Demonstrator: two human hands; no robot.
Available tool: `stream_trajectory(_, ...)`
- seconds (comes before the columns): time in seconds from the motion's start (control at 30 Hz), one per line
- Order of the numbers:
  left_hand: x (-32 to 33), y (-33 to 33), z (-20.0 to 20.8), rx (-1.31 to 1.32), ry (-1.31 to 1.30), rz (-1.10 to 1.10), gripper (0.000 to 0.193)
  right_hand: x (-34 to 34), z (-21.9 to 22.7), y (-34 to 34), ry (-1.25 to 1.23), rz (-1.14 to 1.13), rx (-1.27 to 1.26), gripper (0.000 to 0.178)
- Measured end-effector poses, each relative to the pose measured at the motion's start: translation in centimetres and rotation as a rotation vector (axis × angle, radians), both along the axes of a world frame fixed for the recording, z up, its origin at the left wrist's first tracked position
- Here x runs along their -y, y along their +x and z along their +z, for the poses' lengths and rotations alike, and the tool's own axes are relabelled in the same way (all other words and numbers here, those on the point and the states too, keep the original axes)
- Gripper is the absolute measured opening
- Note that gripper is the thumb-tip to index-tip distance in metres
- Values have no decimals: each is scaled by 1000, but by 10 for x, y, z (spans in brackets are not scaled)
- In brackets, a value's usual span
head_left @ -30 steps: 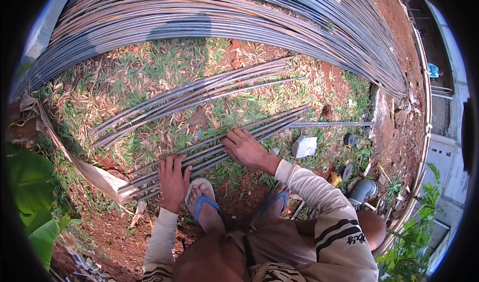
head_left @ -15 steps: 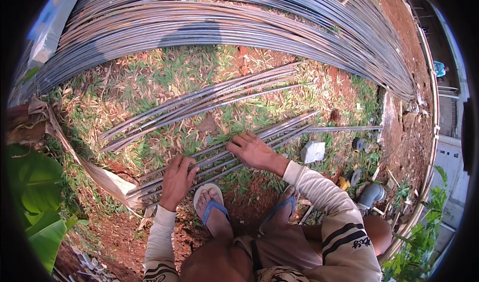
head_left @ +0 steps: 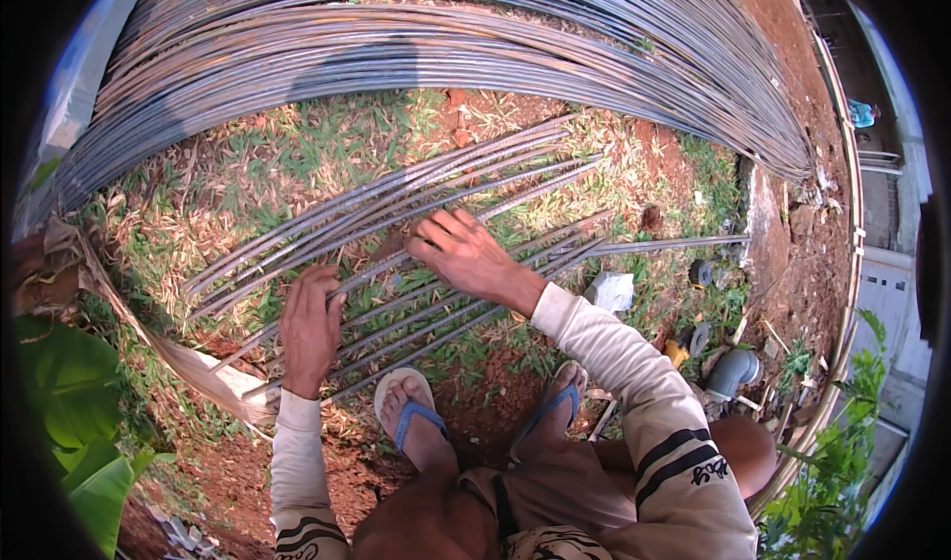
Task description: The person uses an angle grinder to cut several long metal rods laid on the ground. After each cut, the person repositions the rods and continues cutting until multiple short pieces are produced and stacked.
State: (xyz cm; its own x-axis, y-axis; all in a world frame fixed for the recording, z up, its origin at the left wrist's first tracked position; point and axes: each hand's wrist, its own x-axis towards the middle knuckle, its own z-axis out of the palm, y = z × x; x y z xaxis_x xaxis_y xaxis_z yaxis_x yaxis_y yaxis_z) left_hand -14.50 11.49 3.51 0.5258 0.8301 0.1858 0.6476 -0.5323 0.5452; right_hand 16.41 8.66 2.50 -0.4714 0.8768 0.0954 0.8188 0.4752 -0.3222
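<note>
A single steel rebar rod (head_left: 535,193) slants across the grass, crossing the gap between two short groups of rods. My left hand (head_left: 310,322) has its fingers closed over the rod's lower left part. Farther along it, my right hand (head_left: 461,253) grips the same rod near its middle, fingers bent down round it. Beyond lies the far group of cut rods (head_left: 396,182), side by side. Nearer to my feet, several loose rods (head_left: 421,342) rest on the ground, spaced slightly apart. The undersides of both hands' fingers are partly hidden.
A great bundle of long rebar (head_left: 446,55) curves across the far side. To the right are a white block (head_left: 610,292), a yellow angle grinder (head_left: 680,350) and a grey pipe elbow (head_left: 733,372). My sandalled feet (head_left: 409,411) stand close to the near rods. Banana leaves (head_left: 64,392) hang at left.
Both hands have moved away from my feet and a little left, carrying one rod out of the near group toward the far group. The near rods now lie more spread out.
</note>
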Motion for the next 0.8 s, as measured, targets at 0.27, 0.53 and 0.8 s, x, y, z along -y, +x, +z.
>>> stream_trajectory(0.27, 20, 20, -14, 22, -108, -29, 27, 31, -3, 22, -166, -75, 24, 42)
stream_trajectory(0.53, 19, 44, -51, -110, -66, 162, 66, 12, -18, 45, -5, -217, 85, 69)
stream_trajectory(0.8, -38, 29, -53, -84, 204, 307, 93, -48, -6, 65, 103, -310, 178, 95)
